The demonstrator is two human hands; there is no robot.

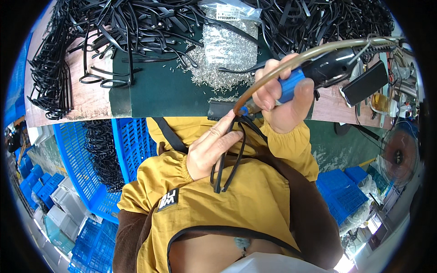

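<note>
Near the tool (291, 84), metal bits (214, 81) litter a tabletop (154, 86) beside blue crates (75, 159).

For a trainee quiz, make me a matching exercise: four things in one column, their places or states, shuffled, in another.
1. Right hand
2. Left hand
3. Small silvery metal pieces
4. Fan

A. Heaped on the green mat
B. At the picture's far right
C. Wrapped around a blue-and-black power tool
D. Holding a looped black frame

Pairs: 1-C; 2-D; 3-A; 4-B
</note>
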